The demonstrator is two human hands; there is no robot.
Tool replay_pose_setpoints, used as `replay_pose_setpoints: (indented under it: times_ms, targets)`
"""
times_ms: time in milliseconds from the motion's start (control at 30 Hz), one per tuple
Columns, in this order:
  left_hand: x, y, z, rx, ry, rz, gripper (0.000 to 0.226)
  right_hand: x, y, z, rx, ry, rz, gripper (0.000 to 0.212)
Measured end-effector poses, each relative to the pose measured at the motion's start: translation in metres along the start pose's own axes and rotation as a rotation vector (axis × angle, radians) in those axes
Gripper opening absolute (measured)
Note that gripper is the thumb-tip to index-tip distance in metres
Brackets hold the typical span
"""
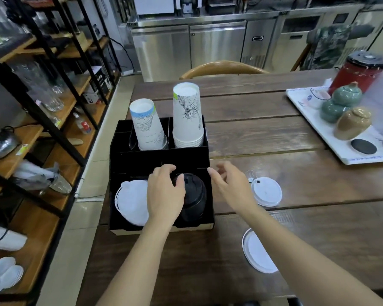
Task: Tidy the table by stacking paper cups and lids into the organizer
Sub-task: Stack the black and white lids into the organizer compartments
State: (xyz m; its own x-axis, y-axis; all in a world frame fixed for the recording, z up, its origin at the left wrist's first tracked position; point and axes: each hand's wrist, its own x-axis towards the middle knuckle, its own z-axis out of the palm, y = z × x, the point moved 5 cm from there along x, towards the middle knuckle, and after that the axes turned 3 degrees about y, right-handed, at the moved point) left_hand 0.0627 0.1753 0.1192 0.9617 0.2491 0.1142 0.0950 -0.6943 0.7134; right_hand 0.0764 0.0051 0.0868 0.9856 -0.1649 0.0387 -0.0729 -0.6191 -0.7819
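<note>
Black lids (191,195) stacked domed in organizer (159,160); left hand (164,193) touching.

Paper cups, lids and black organizer (119,219) on wooden table.
Rear compartments: two upside-down white cup stacks, blue-banded (147,127) left, taller sketch-printed (187,115) right. Front compartments: white lids (132,202) left, black lids (194,198) right. Two white lids loose on table, one nearer organizer (266,191), one nearer front edge (258,252).

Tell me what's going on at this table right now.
A person is sorting cups and lids into a black organizer. The left hand rests on the black lids in the front right compartment; the right hand hovers open beside it. Cup stacks fill the back, and two white lids lie on the table.
</note>
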Motion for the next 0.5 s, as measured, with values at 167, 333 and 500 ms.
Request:
replay_pose_setpoints:
  times_ms: [167,333,500]
  targets:
    - [-0.026,0.056,0.041,-0.122,-0.145,0.276,0.027,-0.001,0.057,-0.035,-0.018,0.124,0.238,0.041]
    - [-0.047,0.070,0.119,-0.186,-0.583,0.099,0.040,-0.018,0.106,-0.057,-0.025,0.072,0.437,0.055]
    - [-0.058,0.074,0.167,-0.316,-0.895,-0.126,0.044,-0.030,0.138,-0.068,0.128,0.000,0.533,0.043]
